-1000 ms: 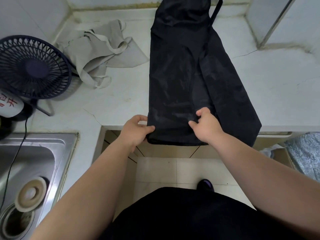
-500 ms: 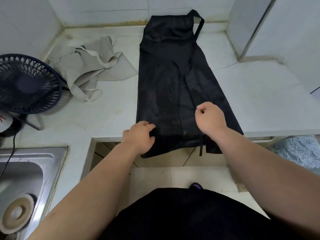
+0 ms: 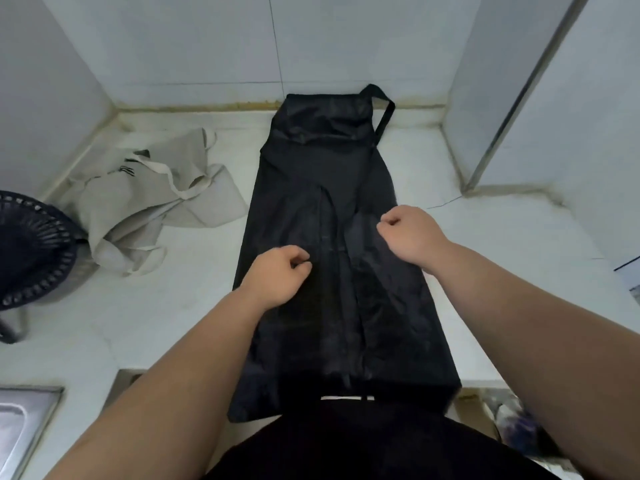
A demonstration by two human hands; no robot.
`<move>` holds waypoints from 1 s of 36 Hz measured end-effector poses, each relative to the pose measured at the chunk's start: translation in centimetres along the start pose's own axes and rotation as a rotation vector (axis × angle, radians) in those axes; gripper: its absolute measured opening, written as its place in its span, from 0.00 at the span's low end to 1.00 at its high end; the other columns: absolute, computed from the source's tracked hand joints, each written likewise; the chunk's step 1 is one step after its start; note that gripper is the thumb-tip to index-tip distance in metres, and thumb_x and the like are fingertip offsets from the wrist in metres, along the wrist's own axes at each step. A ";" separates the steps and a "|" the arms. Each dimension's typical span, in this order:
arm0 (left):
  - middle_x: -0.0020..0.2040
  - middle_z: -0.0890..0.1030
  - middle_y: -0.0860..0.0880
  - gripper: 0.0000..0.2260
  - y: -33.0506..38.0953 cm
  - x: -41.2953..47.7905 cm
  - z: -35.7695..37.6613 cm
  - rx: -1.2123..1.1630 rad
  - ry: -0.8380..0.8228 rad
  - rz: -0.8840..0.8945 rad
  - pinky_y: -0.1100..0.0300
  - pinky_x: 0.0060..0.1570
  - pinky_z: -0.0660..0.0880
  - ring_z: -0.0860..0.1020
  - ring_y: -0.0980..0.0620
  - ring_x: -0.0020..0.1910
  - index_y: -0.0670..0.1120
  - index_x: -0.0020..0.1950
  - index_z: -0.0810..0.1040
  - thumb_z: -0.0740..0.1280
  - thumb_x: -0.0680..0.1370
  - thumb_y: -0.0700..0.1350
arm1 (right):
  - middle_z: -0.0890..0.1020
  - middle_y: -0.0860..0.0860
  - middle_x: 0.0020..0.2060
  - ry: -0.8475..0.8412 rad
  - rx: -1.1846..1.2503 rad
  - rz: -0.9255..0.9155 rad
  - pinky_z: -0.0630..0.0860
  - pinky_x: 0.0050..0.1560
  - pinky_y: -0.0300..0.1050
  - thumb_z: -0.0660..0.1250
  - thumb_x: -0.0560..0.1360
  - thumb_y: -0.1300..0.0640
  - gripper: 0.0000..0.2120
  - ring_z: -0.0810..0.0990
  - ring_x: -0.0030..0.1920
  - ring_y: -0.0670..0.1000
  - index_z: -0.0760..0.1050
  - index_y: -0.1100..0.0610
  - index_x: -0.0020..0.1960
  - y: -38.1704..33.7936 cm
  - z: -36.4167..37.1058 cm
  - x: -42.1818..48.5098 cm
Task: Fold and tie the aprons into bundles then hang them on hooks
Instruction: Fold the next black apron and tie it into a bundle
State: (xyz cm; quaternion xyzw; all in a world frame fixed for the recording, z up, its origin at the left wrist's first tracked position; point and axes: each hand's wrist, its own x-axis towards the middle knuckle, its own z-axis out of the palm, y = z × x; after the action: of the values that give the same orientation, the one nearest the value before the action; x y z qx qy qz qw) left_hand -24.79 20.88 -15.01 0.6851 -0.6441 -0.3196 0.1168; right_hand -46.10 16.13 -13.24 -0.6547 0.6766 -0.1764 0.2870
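On a white counter (image 3: 502,244), a black apron (image 3: 322,188) lies lengthwise, its lower end hanging over the near edge, beside a crumpled grey apron (image 3: 145,209). The left hand (image 3: 277,277) and right hand (image 3: 410,233), fingers curled, pinch the black cloth mid-length.

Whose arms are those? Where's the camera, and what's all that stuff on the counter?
Those are a person's arms. The camera sits on their head, looking down, so you see what they see. A long black apron lies flat on the white counter, its near end hanging over the edge. The left hand and right hand rest on its middle with fingers curled, seemingly pinching the cloth. A crumpled beige apron lies to the left, beside a dark fan. A metal sink peeks in at the lower left.
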 end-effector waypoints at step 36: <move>0.65 0.69 0.62 0.28 8.3 17.6 5.2 -0.848 0.155 -0.122 0.72 0.48 0.75 0.78 0.63 0.49 0.55 0.74 0.66 0.65 0.77 0.34 | 0.72 0.56 0.65 -0.265 0.003 0.152 0.71 0.57 0.44 0.58 0.76 0.69 0.26 0.73 0.62 0.58 0.63 0.55 0.72 6.8 -0.4 14.4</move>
State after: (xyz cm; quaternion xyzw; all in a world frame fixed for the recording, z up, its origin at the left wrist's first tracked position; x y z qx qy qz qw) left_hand -35.12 4.13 -19.32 0.6352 -0.4035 -0.5099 0.4167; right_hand -51.39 2.35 -19.35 -0.6189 0.6801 -0.0670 0.3872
